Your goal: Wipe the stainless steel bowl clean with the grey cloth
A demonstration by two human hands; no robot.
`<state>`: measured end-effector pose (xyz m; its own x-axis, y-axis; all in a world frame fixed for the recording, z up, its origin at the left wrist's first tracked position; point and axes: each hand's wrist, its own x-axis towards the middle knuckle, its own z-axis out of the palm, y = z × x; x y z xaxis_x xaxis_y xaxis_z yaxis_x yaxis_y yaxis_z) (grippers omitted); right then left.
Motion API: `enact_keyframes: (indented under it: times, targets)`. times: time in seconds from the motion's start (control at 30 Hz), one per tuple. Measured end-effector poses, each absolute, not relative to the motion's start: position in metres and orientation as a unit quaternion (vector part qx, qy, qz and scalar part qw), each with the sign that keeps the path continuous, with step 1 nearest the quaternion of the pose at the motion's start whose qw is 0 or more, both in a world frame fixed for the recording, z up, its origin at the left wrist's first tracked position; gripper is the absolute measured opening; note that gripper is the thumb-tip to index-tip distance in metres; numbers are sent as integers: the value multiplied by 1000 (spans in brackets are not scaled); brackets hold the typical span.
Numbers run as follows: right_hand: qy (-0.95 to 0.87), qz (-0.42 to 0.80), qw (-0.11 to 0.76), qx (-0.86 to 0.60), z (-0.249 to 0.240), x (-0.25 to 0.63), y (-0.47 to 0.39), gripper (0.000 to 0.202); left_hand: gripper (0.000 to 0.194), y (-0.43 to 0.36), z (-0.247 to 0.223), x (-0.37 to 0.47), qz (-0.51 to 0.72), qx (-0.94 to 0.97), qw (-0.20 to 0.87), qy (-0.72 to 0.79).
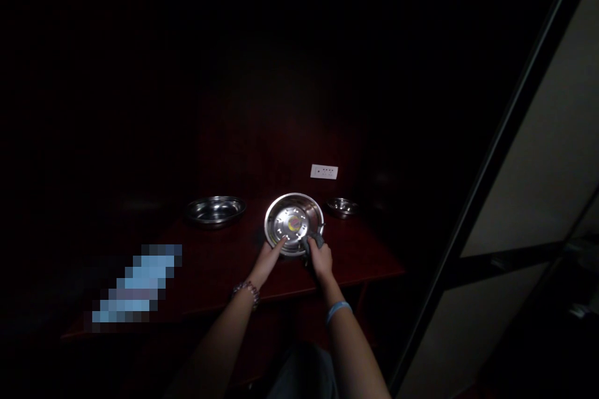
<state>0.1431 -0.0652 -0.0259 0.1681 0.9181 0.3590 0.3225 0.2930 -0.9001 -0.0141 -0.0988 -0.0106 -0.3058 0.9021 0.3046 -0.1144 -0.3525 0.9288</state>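
Observation:
A shiny metal basin (pixel 294 212) with a round yellow sticker inside is tilted toward me above the dark red desk. My left hand (pixel 269 261) grips its lower left rim, thumb over the inside. At the lower right rim, my right hand (pixel 321 257) is closed on a dark grey cloth (pixel 312 240) that touches the basin. The left wrist has a beaded bracelet, the right a light blue band.
On the dark red desk (pixel 210 274), a wide metal basin (pixel 216 211) stands back left and a smaller metal bowl (pixel 343 207) back right. A white socket panel (pixel 324 171) is on the wall. A blurred blue patch (pixel 140 280) lies left; a pale panelled door (pixel 528 162) stands right.

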Motion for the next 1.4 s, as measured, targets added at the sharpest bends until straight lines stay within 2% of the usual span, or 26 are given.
enact_keyframes:
  times: [0.17, 0.37, 0.5, 0.6, 0.7, 0.9, 1.03, 1.2, 1.4]
  targets:
    - [-569, 289, 525, -562, -21, 144, -68, 42, 37, -96, -10, -14, 707, 406, 377, 439]
    - [-513, 272, 631, -514, -18, 142, -69, 45, 39, -90, -16, -18, 726, 407, 357, 424]
    - [-390, 213, 709, -547, -14, 146, -72, 54, 38, -84, -25, -21, 714, 397, 365, 446]
    - [-315, 173, 726, -586, -10, 148, -76, 60, 37, -82, -27, -21, 709, 386, 370, 460]
    - [-359, 145, 724, -571, -8, 146, -82, 59, 36, -82, -26, -21, 715, 393, 356, 455]
    - [-572, 73, 650, -494, -5, 151, -89, 47, 34, -74, -34, -26, 704, 376, 360, 483]
    - [-638, 34, 603, -478, 11, 158, -84, 53, 39, -72, -36, -25, 707, 391, 342, 480]
    - [-777, 0, 476, -411, 35, 151, -81, 63, 38, -78, -29, -20, 707, 406, 338, 470]
    - [-748, -28, 461, -477, 36, 132, -74, 50, 37, -82, -26, -14, 696, 404, 357, 474]
